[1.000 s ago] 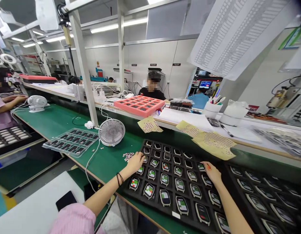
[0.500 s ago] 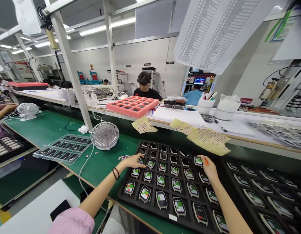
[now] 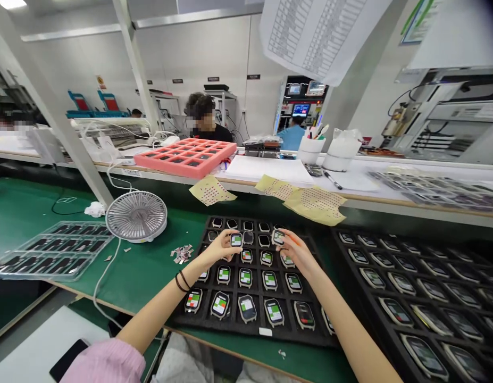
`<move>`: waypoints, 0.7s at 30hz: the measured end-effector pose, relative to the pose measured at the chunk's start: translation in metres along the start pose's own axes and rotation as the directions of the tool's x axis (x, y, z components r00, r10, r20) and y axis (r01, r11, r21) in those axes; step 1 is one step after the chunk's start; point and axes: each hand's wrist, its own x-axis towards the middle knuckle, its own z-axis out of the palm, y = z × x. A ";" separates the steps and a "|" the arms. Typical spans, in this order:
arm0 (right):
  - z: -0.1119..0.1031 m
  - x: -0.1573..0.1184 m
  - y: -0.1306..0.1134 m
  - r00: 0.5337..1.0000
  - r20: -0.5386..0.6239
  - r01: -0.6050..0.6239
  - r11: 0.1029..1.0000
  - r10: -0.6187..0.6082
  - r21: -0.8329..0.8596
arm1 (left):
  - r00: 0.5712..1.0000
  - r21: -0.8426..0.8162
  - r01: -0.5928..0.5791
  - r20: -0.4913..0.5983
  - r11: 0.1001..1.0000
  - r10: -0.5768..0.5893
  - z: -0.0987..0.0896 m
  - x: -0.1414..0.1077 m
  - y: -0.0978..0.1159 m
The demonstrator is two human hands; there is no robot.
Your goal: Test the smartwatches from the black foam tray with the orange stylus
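Left hand: our left hand [image 3: 216,250] is above the black foam tray [image 3: 214,325]; our left fingers [image 3: 226,243] are closed on the edges of a smartwatch [image 3: 236,240], screen up.
Right hand: our right fingers [image 3: 285,238], on our right hand [image 3: 298,254], grasp a second smartwatch [image 3: 278,237], a little tilted, near the first.
Handling: we judge them light and stiff, with a fragile screen; the case edges are the best hold.
Direction: the tray's smartwatches [image 3: 246,277] have long axes pointing away from us; for the held ones we cannot tell exactly.
Rest: a desk fan [image 3: 136,216] stands near the tray on the green counter [image 3: 150,287].

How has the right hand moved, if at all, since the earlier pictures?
Yes: the right hand moved left across the tray, toward the left hand.
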 end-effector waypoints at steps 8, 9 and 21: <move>0.004 -0.005 0.013 0.992 0.126 0.040 0.993 -0.026 -0.111 | 1.000 0.005 -0.026 0.011 1.000 0.025 0.032 0.031 -0.013; 0.004 -0.006 0.014 0.991 0.133 0.046 0.991 -0.029 -0.125 | 1.000 0.010 -0.021 0.003 1.000 0.021 0.031 0.031 -0.016; 0.013 -0.021 0.010 0.986 0.166 0.034 0.979 0.000 -0.201 | 0.995 -0.072 -0.053 0.084 0.996 0.060 0.031 0.015 -0.014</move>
